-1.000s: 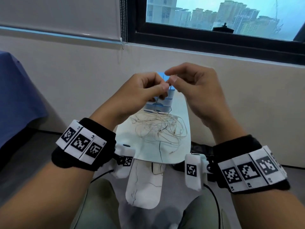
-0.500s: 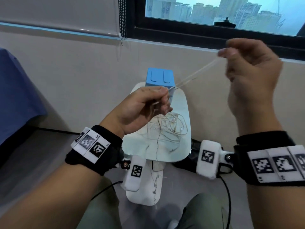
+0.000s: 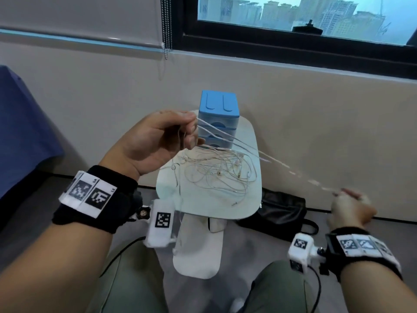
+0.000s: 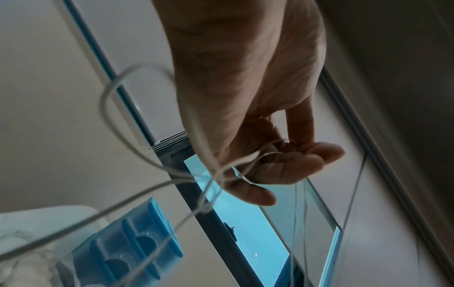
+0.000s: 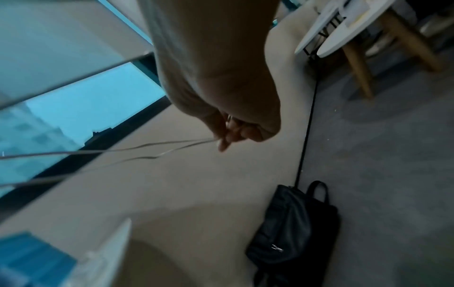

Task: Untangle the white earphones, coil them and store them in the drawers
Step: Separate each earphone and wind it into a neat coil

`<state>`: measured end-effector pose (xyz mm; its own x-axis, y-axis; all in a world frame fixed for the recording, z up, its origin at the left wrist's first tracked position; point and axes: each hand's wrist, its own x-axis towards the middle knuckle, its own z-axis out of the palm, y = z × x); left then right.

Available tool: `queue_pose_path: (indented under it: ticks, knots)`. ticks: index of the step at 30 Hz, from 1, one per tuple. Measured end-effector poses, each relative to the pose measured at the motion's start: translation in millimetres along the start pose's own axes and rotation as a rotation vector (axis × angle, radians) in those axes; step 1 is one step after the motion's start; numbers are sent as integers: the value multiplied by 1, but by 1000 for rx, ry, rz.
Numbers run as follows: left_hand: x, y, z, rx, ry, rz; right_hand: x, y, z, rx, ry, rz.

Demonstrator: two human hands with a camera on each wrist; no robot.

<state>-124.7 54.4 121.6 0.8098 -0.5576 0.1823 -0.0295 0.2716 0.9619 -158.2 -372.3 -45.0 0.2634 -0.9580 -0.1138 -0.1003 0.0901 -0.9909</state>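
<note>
A tangle of white earphones (image 3: 216,172) lies on the small white table (image 3: 203,206), in front of the blue drawer unit (image 3: 218,118). My left hand (image 3: 180,132) is raised above the table's left side and pinches two white strands (image 3: 228,137) of the cable. Those strands run taut down to the right into my right hand (image 3: 347,199), which grips their far end low beside the table. In the left wrist view the cable (image 4: 196,155) loops around the fingers (image 4: 294,165). The right wrist view shows the two strands (image 5: 147,149) leaving the curled fingers (image 5: 233,134).
A black bag (image 3: 277,211) lies on the floor under the table's right side, also in the right wrist view (image 5: 294,233). A blue cloth (image 3: 22,132) hangs at the left. The wall and window stand behind the table. My knees sit below the table's white foot (image 3: 196,251).
My right hand swung from high at the upper right down to low at the right, drawing the strands out longer. The left hand rose slightly and turned palm-up, still holding the cable.
</note>
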Motion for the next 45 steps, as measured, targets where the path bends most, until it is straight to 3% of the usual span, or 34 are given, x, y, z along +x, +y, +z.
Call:
queue_pose_path:
  ticks: [3, 6, 8, 10, 13, 15, 17, 20, 23, 28, 32, 35, 45]
  knots:
    - [6, 5, 9, 96, -6, 7, -2, 52, -2, -343, -265, 88]
    - [12, 8, 21, 178, -8, -8, -31, 55, 4, -520, -530, 64]
    - [15, 7, 28, 240, -20, -22, -62, 23, 12, -448, -638, -71]
    - [18, 5, 36, 293, -38, -43, -105, -28, 18, -222, -805, -217]
    - [23, 0, 44, 357, -63, -64, -162, -100, 22, 47, -1195, -367]
    - [26, -3, 47, 388, -65, -64, -190, -133, 24, 33, -1451, -459]
    - [26, -5, 46, 398, -39, -64, -206, -149, 24, -89, -1589, -522]
    - [22, -7, 39, 392, -7, -60, -209, -154, 24, -229, -1479, -627]
    - [14, -15, 27, 361, -25, -73, -196, -157, 21, -84, -1320, -598]
    - [6, -33, 15, 300, -39, -100, -158, -171, 9, 197, -890, -475]
    - [4, -35, 18, 257, -27, -117, -137, -168, -1, 245, -686, -456]
    - [3, -34, 20, 229, -16, -109, -129, -157, -2, 242, -617, -413]
    - [-4, -34, 19, 90, 11, -139, -104, -102, 10, 117, -643, -275]
